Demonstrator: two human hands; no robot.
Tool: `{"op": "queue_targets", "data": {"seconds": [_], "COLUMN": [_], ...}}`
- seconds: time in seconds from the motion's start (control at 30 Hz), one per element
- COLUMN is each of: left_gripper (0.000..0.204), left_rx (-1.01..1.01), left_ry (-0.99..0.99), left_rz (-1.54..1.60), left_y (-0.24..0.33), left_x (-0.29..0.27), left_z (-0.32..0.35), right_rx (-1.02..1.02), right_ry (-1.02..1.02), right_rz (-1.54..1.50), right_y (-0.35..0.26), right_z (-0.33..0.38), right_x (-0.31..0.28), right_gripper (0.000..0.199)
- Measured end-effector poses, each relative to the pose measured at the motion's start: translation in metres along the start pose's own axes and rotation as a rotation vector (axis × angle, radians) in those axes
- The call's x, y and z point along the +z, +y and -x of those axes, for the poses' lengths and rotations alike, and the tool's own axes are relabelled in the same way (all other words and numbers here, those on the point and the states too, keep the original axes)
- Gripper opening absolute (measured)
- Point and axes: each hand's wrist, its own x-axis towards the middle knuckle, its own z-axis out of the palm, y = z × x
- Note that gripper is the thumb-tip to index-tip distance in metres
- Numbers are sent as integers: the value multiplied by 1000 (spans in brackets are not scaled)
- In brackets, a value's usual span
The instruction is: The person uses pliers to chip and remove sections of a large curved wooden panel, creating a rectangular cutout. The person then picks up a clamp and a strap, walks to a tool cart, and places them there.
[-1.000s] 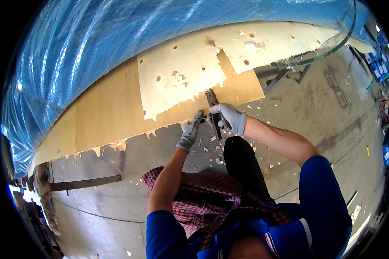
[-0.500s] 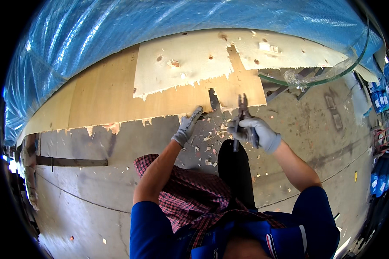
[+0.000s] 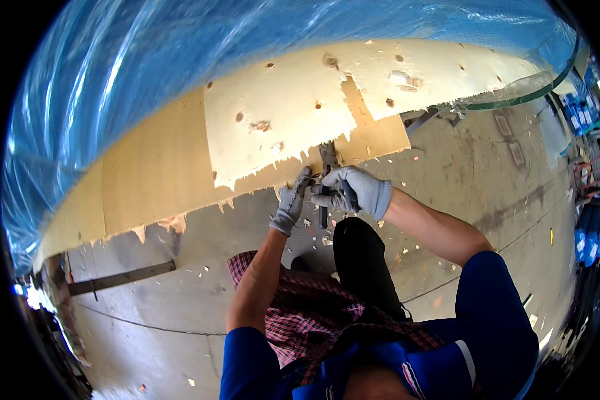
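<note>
Glossy, creased blue film (image 3: 80, 113) borders the plywood board (image 3: 157, 173) at upper left; the board looks stiff, its ragged, splintered lower edge brittle. At centre, the gloved left hand (image 3: 291, 203) touches that edge; whether its fingers clamp cannot be told. Just to its right, the metal pliers (image 3: 327, 157), their narrow head over the board, appear rigid and moderately heavy, best held by the long dark handles, around which the gloved right hand (image 3: 361, 190) is closed.
</note>
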Motion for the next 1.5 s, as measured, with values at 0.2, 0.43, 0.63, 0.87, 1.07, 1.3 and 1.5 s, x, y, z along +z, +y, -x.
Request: {"op": "queue_targets", "data": {"seconds": [0.2, 0.43, 0.63, 0.87, 1.07, 1.3, 1.5], "left_gripper": [40, 33, 31, 42, 56, 69, 63], "left_rx": [243, -137, -330, -560, -703, -782, -830], "left_ry": [-77, -190, -50, 68, 81, -80, -57], "left_rz": [-429, -11, 1080, 867, 753, 549, 616], "left_y": [-67, 0, 29, 72, 106, 120, 106], "left_x": [-32, 6, 24, 32, 24, 35, 33], "left_z": [2, -4, 0, -3, -6, -9, -9], "right_rx": [-76, -326, -317, -268, -534, -486, -663], "right_ry": [156, 405, 431, 391, 633, 623, 621], "right_rz": [-166, 307, 389, 661, 802, 619, 752], "right_y": [6, 23, 14, -2, 15, 5, 20], "right_z": [-7, -45, -24, 2, -7, 10, -26], "right_x": [38, -8, 8, -21, 0, 17, -12], "right_gripper": [10, 10, 13, 12, 30, 25, 21]}}
